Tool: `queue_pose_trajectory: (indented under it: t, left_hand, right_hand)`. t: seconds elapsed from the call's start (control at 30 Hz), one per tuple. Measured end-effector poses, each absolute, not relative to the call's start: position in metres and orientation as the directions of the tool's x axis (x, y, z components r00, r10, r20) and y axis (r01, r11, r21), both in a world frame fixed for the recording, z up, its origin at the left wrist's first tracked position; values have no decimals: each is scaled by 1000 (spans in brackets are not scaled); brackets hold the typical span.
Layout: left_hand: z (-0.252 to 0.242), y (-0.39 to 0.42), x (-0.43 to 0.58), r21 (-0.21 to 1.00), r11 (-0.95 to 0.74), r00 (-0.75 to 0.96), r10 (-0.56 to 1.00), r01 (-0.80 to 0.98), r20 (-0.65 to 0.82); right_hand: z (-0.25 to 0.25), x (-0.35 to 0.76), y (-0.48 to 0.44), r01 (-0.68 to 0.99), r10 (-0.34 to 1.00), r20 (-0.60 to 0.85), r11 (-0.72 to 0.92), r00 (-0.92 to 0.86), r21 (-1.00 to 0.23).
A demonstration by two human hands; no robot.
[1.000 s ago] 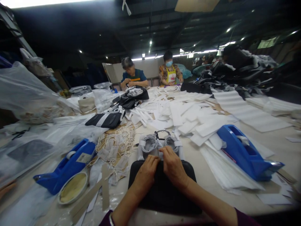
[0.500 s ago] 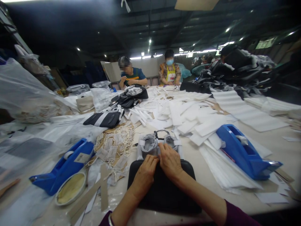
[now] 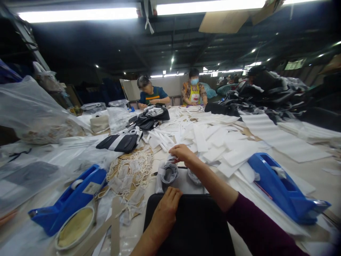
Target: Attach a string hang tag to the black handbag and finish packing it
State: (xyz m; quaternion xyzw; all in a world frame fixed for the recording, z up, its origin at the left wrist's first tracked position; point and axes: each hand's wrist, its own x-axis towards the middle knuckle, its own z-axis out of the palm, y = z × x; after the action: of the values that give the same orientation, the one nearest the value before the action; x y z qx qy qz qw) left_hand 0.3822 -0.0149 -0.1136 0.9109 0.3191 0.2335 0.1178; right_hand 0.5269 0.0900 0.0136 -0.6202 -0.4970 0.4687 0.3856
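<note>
A black bag (image 3: pixel 197 224) lies on the table right in front of me, its far part wrapped in pale grey material (image 3: pixel 182 183). Two rolled coils in thin wrap sit there, a left coil (image 3: pixel 169 173) and a right coil (image 3: pixel 194 176) partly behind my right forearm. My left hand (image 3: pixel 166 209) is closed over the bag's far edge, fingers together and bent. My right hand (image 3: pixel 182 155) reaches beyond the bag, just above the left coil. Its fingers are pinched on a small pale piece, too hidden to name.
Blue tape dispensers stand left (image 3: pixel 71 195) and right (image 3: pixel 285 188). Tangled cords with tags (image 3: pixel 133 170), a round tin (image 3: pixel 76 227), white foam sheets (image 3: pixel 234 142) and wrapped black bags (image 3: pixel 119 141) cover the table. Two people (image 3: pixel 151 93) work at the far side.
My right hand has moved from the bag's middle, beside my left hand, to forward and left over the left coil. My left hand stays at the bag's edge. The view has tilted up.
</note>
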Motion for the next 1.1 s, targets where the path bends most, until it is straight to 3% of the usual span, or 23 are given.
queue_pose_trajectory:
  t: [0.17, 0.27, 0.37, 0.5, 0.63, 0.87, 0.97, 1.0, 1.1]
  left_hand:
    - [-118, -13, 381, 348, -790, 679, 613, 505, 405]
    - [-118, -14, 380, 349, -788, 677, 614, 506, 405]
    - [-119, -14, 379, 306, -790, 664, 613, 532, 428]
    - [-122, -16, 381, 315, -765, 650, 644, 562, 402]
    - [-119, -22, 380, 360, -748, 609, 663, 557, 436]
    - [-58, 4, 411, 501, -691, 441, 720, 521, 535]
    - [-25, 39, 459, 493, -580, 467, 814, 648, 344]
    - [-19, 51, 474, 484, -484, 444, 873, 729, 204]
    - [-18, 80, 506, 477, -300, 326, 945, 826, 30]
  right_hand:
    - [23, 482, 104, 305, 984, -174, -153, -44, -940]
    - [15, 482, 61, 424, 996, 64, 82, -57, -902]
    - [-14, 499, 2, 679, 942, 325, 291, -81, -674]
    - [-77, 519, -47, 871, 896, 432, 290, -102, -396]
    - [-120, 520, -50, 957, 832, 534, 259, -151, -133]
    - [-114, 517, -47, 953, 860, 455, 294, -231, -73]
    - [-123, 520, -50, 952, 833, 494, 303, -250, -28]
    - [-128, 520, -50, 953, 816, 519, 302, -254, -8]
    - [-146, 523, -48, 953, 758, 595, 300, -267, 46]
